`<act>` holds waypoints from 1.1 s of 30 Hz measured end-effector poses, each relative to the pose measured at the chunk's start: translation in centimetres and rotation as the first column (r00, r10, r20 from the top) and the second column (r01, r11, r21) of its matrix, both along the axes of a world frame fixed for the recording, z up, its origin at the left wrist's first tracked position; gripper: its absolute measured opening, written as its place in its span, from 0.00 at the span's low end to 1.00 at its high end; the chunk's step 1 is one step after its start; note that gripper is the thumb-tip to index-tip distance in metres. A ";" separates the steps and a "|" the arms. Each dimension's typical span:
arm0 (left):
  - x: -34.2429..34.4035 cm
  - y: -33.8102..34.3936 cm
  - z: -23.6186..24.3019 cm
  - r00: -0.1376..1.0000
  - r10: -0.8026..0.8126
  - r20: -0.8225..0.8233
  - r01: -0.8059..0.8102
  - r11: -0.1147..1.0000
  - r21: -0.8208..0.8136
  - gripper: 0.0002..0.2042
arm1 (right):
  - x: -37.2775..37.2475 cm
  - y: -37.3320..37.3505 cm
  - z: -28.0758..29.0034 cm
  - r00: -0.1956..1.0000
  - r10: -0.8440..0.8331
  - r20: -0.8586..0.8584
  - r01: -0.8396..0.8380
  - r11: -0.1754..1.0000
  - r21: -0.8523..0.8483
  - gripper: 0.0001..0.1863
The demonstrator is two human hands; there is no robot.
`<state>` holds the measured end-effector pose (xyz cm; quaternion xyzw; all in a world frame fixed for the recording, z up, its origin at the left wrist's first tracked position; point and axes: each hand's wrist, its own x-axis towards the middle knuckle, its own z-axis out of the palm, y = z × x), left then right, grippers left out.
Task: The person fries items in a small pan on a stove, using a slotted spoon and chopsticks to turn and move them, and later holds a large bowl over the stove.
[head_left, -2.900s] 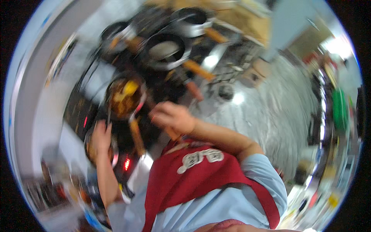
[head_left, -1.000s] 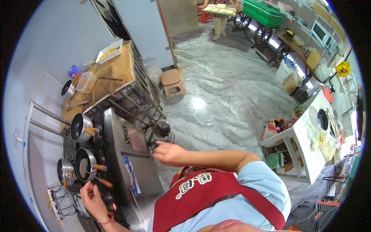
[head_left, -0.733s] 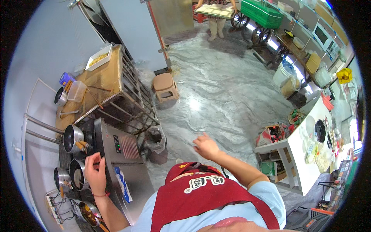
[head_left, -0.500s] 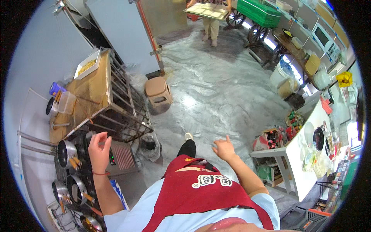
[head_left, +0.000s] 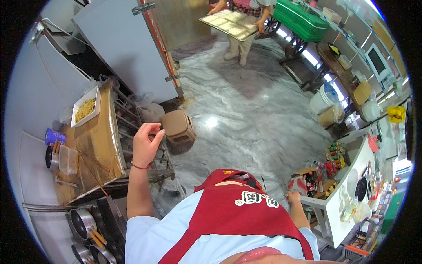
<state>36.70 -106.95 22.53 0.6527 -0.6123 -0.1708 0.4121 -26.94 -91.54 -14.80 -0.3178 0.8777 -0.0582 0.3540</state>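
Observation:
My left hand (head_left: pixel 148 140) is raised in the air, its fingers loosely bent and the thumb apart, holding nothing. In the picture it appears just beside a brown plastic stool (head_left: pixel 179 125) that stands on the floor. Low on the right, my right hand (head_left: pixel 293 198) is by the near corner of a white table (head_left: pixel 346 226). Its fingers are too small and turned away to make out, and whether it touches the table is unclear. Ahead, another person holds a metal tray (head_left: pixel 249 38) of pale rectangular pieces in both hands.
On the left stands a wooden-topped table (head_left: pixel 103 152) with a white tray (head_left: pixel 97 107) of yellowish food. Several saucepans (head_left: pixel 83 223) sit on a stove below it. A box of bottles (head_left: pixel 311 182) is beside the white table. A white bucket (head_left: pixel 323 99) and a green cart (head_left: pixel 301 21) stand farther off.
My left hand has moved rightward and up, away from the stove. My right hand has dropped toward the white table's corner. The other person with the tray has come nearer.

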 end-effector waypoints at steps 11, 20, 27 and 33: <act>1.7 -6.4 -3.9 0.969 0.247 0.004 -0.245 0.959 0.142 0.09 | 2.4 -21.9 -2.7 0.941 0.201 0.273 -0.196 0.979 -0.048 0.15; -0.5 -14.3 -1.4 0.883 0.465 0.065 -0.469 0.865 0.180 0.08 | 14.7 -48.7 -0.1 0.860 0.420 0.290 -0.385 0.907 -0.172 0.14; -1.9 -17.5 -0.3 0.819 0.566 0.096 -0.573 0.792 0.212 0.08 | 17.7 -57.4 -2.9 0.780 0.564 0.271 -0.549 0.824 -0.136 0.13; -1.6 -19.2 -0.1 0.804 0.584 0.111 -0.593 0.776 0.213 0.08 | 18.0 -59.2 -6.8 0.764 0.548 0.340 -0.531 0.834 -0.150 0.13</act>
